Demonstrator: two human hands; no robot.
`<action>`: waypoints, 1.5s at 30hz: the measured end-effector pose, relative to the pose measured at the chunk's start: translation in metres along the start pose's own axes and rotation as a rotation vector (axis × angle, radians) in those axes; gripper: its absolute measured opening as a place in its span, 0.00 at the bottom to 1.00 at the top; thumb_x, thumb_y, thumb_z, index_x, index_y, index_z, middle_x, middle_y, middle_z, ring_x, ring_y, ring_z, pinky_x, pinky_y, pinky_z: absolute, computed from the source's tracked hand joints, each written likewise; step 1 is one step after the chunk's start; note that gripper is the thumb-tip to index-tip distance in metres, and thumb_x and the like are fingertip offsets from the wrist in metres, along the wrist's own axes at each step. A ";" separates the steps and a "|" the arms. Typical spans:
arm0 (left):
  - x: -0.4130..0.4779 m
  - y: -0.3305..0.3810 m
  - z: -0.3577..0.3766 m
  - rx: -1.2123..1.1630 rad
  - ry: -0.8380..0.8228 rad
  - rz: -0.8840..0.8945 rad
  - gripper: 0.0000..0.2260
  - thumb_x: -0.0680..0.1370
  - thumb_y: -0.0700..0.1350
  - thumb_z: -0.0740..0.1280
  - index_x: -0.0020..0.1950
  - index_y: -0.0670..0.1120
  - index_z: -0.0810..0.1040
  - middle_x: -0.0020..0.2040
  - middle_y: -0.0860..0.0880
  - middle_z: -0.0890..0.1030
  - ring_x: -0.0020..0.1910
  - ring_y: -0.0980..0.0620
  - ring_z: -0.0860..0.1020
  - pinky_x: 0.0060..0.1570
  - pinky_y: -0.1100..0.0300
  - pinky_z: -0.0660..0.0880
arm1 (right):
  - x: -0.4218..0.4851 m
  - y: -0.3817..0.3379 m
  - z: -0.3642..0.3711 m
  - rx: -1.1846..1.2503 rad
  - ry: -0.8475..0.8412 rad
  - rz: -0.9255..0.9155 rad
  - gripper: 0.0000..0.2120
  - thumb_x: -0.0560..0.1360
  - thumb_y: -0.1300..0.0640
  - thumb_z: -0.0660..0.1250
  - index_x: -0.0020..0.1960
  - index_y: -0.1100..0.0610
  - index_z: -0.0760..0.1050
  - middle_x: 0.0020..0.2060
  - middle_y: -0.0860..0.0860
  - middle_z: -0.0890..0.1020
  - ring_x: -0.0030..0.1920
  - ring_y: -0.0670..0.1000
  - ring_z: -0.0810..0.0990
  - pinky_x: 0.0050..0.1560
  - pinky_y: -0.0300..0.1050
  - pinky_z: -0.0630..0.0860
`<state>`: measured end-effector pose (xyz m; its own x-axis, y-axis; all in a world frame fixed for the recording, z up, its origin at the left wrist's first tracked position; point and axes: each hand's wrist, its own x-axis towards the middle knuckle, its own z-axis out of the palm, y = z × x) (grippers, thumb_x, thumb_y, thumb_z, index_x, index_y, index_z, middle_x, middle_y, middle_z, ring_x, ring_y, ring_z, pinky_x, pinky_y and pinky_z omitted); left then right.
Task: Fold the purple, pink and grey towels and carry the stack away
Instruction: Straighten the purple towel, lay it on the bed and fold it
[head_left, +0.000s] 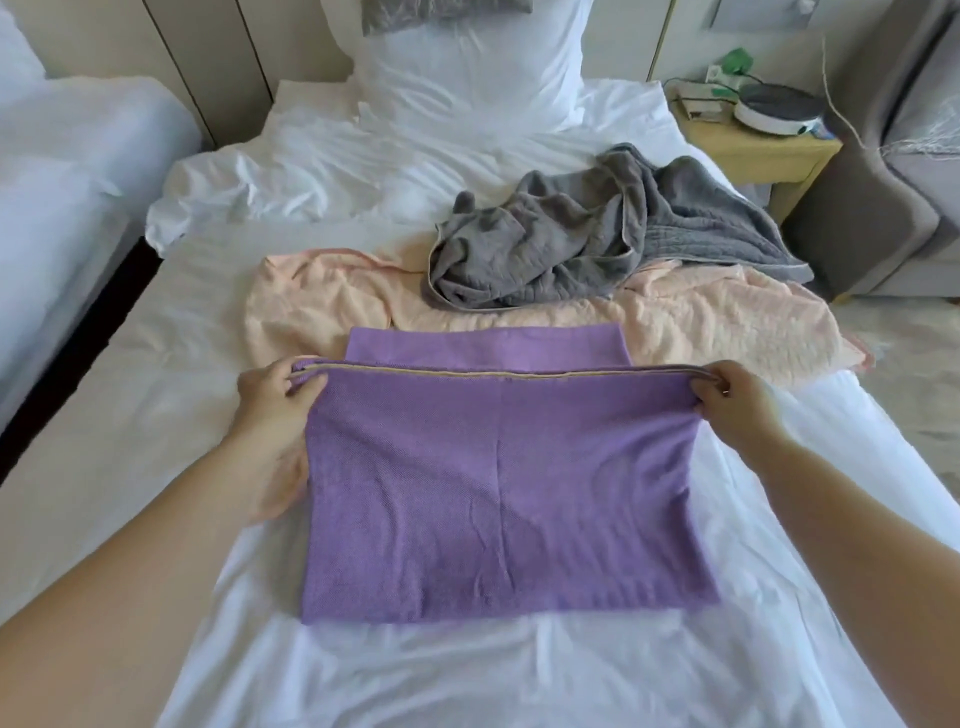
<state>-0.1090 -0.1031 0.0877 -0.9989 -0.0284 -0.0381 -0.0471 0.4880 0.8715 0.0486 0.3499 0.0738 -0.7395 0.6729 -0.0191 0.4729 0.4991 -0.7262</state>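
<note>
the purple towel (498, 488), lying half-folded on the bed (156, 415), looks light, soft and floppy, so the left hand (275, 387) and right hand (727, 389) each pinch a corner of its raised edge.

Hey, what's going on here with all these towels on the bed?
A person is folding the purple towel on the white bed. The left grip and right grip each pinch one end of its far edge, pulled taut. The pink towel lies spread out and unfolded just behind it, with the grey towel crumpled on top of the pink one. Nothing is stacked yet.
</note>
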 end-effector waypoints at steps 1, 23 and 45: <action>0.020 -0.002 0.009 0.041 -0.010 -0.001 0.07 0.77 0.42 0.67 0.53 0.41 0.79 0.41 0.46 0.81 0.39 0.53 0.80 0.40 0.62 0.76 | 0.018 -0.004 0.009 0.003 0.006 0.005 0.01 0.75 0.61 0.65 0.46 0.58 0.75 0.38 0.59 0.79 0.40 0.59 0.77 0.46 0.54 0.74; 0.194 -0.070 0.136 0.636 0.038 -0.065 0.11 0.79 0.50 0.64 0.58 0.46 0.74 0.56 0.43 0.79 0.54 0.39 0.76 0.52 0.48 0.73 | 0.201 0.033 0.165 -0.276 -0.049 0.098 0.09 0.76 0.52 0.64 0.54 0.55 0.74 0.51 0.61 0.78 0.55 0.63 0.75 0.55 0.56 0.72; 0.161 -0.085 0.209 1.240 -0.217 0.300 0.28 0.79 0.61 0.40 0.78 0.54 0.51 0.79 0.53 0.51 0.78 0.50 0.49 0.74 0.42 0.43 | 0.179 0.056 0.162 -0.843 -0.191 -0.131 0.33 0.78 0.36 0.40 0.78 0.51 0.46 0.78 0.46 0.49 0.77 0.50 0.43 0.75 0.53 0.40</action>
<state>-0.2667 0.0337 -0.0944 -0.9464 0.3067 -0.1014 0.3201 0.9325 -0.1675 -0.1348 0.4096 -0.0820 -0.8447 0.5163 -0.1410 0.5192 0.8545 0.0183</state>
